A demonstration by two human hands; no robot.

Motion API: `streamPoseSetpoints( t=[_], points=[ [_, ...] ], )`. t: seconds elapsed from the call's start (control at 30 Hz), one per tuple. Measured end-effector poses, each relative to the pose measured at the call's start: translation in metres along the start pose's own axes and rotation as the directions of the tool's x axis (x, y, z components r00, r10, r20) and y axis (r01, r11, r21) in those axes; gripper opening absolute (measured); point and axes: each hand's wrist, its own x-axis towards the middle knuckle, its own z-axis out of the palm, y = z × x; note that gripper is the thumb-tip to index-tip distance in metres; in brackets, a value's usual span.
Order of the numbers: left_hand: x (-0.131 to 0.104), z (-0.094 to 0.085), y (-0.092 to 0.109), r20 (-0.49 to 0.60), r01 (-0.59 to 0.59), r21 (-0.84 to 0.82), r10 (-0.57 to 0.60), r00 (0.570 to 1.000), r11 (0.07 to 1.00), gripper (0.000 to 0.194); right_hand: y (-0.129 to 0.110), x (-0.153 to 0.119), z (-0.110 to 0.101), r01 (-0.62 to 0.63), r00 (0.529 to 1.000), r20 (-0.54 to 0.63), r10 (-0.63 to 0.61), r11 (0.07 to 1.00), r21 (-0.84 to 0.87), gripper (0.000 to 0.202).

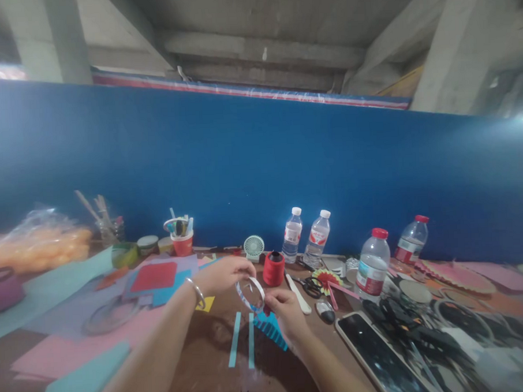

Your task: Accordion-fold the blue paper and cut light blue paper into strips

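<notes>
A white ring, like a roll of tape (259,285), is held upright above the brown table (216,342). My left hand (228,271) has its fingers closed on the ring's upper edge. On the ring's lower right side, my right hand (284,310) pinches it between thumb and fingers. Two light blue paper strips (235,340) lie side by side on the table below. A blue piece with slanted bands (271,329) lies partly behind my right hand.
Coloured paper sheets (64,349) cover the left side. A red thread spool (274,269), a small fan (254,247) and water bottles (292,235) stand at the back. Scissors (312,286), a white tool (299,294), a phone (381,349) and tangled black items (419,333) lie to the right.
</notes>
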Motion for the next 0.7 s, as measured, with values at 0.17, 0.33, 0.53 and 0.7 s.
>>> streamPoseSetpoints(
  t=[0.17,0.33,0.53,0.7],
  points=[
    [-0.002,-0.002,-0.007,-0.047,0.022,-0.039,-0.024,0.999,0.999,0.027,0.003,0.004,-0.006,-0.061,0.991,-0.109,0.074,0.991,0.122,0.030],
    [-0.007,-0.009,-0.017,-0.140,0.082,-0.093,-0.094,0.986,0.992,0.028,-0.007,0.007,-0.011,-0.055,0.973,-0.218,0.080,0.992,0.118,0.026],
    [-0.008,-0.008,-0.019,-0.191,0.141,-0.150,-0.169,0.967,0.979,0.029,-0.018,-0.002,0.011,-0.096,0.973,-0.206,0.103,0.995,0.041,0.031],
    [-0.002,-0.003,-0.012,-0.190,0.120,-0.144,-0.147,0.971,0.982,0.028,-0.016,-0.003,0.016,-0.118,0.966,-0.230,0.121,0.993,0.025,0.034]
  ],
)
